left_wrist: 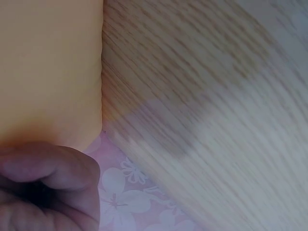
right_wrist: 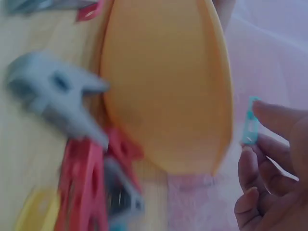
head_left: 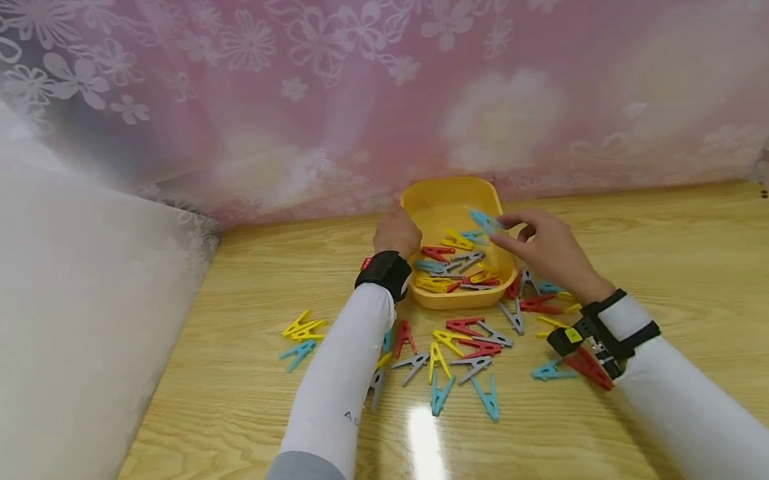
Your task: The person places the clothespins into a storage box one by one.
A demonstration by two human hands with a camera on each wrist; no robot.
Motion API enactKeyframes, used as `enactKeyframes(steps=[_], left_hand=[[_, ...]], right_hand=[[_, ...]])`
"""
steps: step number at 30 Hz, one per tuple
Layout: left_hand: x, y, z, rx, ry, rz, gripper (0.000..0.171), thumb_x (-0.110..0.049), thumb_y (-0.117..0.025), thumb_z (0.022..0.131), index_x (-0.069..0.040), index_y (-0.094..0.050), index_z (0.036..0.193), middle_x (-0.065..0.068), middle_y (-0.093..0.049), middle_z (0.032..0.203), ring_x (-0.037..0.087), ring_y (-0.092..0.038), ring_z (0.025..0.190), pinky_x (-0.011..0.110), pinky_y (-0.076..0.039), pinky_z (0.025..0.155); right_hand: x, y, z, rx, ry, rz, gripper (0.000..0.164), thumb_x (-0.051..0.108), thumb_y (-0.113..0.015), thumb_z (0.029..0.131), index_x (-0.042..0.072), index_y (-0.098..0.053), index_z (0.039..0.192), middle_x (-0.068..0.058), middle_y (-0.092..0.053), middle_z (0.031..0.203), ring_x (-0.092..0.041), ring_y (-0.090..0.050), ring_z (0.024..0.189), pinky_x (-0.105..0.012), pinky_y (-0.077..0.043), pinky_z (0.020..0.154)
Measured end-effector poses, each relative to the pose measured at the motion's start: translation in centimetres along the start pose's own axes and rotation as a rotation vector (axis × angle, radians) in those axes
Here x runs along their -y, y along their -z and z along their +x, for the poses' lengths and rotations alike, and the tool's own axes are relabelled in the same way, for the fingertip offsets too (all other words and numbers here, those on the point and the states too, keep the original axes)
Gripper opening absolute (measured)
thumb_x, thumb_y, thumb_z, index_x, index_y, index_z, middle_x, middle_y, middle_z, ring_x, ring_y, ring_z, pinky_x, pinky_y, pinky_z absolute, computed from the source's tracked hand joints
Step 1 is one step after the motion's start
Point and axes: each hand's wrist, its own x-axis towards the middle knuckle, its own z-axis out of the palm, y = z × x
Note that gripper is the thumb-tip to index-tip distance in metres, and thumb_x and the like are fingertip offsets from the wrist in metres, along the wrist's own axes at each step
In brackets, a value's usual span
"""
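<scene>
A yellow plastic basin point(head_left: 449, 187) stands at the back of the table, with red, yellow, blue and grey clothespins inside it. My left hand point(head_left: 396, 233) grips its left rim; in the left wrist view the curled fingers point(left_wrist: 53, 166) lie against the basin's side wall. Over the basin's right side, my right hand point(head_left: 556, 254) pinches a light blue clothespin point(head_left: 485, 222) between thumb and fingertips. The right wrist view shows this same pin point(right_wrist: 250, 122) held in the air beside the basin wall point(right_wrist: 166, 86).
Loose clothespins point(head_left: 464, 326) lie scattered in front of the basin. A small group of yellow and blue pins point(head_left: 304, 328) lies at the left, and more pins point(head_left: 554, 369) sit beneath my right wrist. A pink flowered cloth point(head_left: 344, 105) hangs behind the table.
</scene>
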Motion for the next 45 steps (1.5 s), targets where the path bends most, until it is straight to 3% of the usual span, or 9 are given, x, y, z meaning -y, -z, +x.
enactKeyframes(steps=[7, 15, 19, 27, 32, 37, 45], left_hand=[[-0.8, 0.2, -0.2, -0.008, -0.008, 0.003, 0.027, -0.022, -0.055, 0.096, -0.007, -0.055, 0.118, 0.006, -0.063, 0.099, 0.022, -0.063, 0.088, 0.038, -0.053, 0.076], [-0.3, 0.3, 0.2, 0.009, -0.012, 0.02, 0.026, -0.021, -0.052, 0.097, -0.006, -0.057, 0.117, 0.006, -0.064, 0.098, 0.022, -0.063, 0.085, 0.037, -0.054, 0.074], [0.1, 0.2, 0.5, 0.0, -0.021, 0.022, 0.024, -0.021, -0.052, 0.097, -0.005, -0.059, 0.114, 0.007, -0.064, 0.094, 0.023, -0.063, 0.082, 0.037, -0.054, 0.072], [0.6, 0.3, 0.5, -0.006, -0.038, 0.042, 0.021, -0.018, -0.053, 0.096, -0.004, -0.06, 0.108, 0.008, -0.065, 0.096, 0.024, -0.063, 0.085, 0.037, -0.053, 0.074], [0.4, 0.5, 0.2, 0.004, -0.034, 0.041, 0.02, -0.019, -0.053, 0.096, -0.004, -0.059, 0.108, 0.007, -0.064, 0.096, 0.023, -0.063, 0.085, 0.037, -0.053, 0.075], [0.2, 0.4, 0.2, 0.012, -0.026, 0.028, 0.02, -0.019, -0.054, 0.096, -0.004, -0.058, 0.108, 0.007, -0.063, 0.094, 0.023, -0.063, 0.084, 0.037, -0.053, 0.075], [-0.2, -0.1, 0.2, 0.03, -0.016, 0.012, 0.021, -0.019, -0.056, 0.095, -0.003, -0.059, 0.107, 0.007, -0.063, 0.093, 0.023, -0.062, 0.082, 0.037, -0.053, 0.074]], right_hand=[[0.6, -0.7, 0.7, -0.022, 0.007, 0.028, 0.051, 0.036, -0.059, 0.095, 0.002, -0.053, 0.132, -0.016, -0.057, 0.123, -0.026, -0.054, 0.09, -0.032, -0.045, 0.06], [-1.9, 1.8, -1.6, -0.079, -0.035, -0.008, 0.039, 0.031, -0.052, 0.099, 0.004, -0.057, 0.127, -0.016, -0.058, 0.117, -0.029, -0.054, 0.095, -0.042, -0.044, 0.071], [-3.3, 3.1, -2.9, -0.013, -0.025, -0.043, 0.038, 0.029, -0.051, 0.1, 0.001, -0.056, 0.126, -0.018, -0.057, 0.116, -0.031, -0.053, 0.095, -0.044, -0.044, 0.074], [-5.3, 4.3, -5.1, 0.156, -0.023, -0.114, 0.035, 0.03, -0.059, 0.096, 0.004, -0.063, 0.12, -0.014, -0.061, 0.112, -0.026, -0.053, 0.089, -0.037, -0.044, 0.064], [-6.5, 4.6, -6.1, 0.248, 0.092, -0.193, 0.032, 0.026, -0.068, 0.09, 0.006, -0.068, 0.115, -0.012, -0.063, 0.11, -0.027, -0.052, 0.091, -0.042, -0.041, 0.075], [-7.5, 4.3, -6.9, 0.249, 0.201, -0.268, 0.032, 0.024, -0.078, 0.08, 0.007, -0.072, 0.107, -0.01, -0.061, 0.099, -0.026, -0.049, 0.085, -0.042, -0.03, 0.076], [-7.7, 4.3, -7.6, 0.202, 0.162, -0.313, 0.027, 0.025, -0.079, 0.079, 0.009, -0.072, 0.101, -0.012, -0.058, 0.099, -0.031, -0.045, 0.089, -0.047, -0.032, 0.075]])
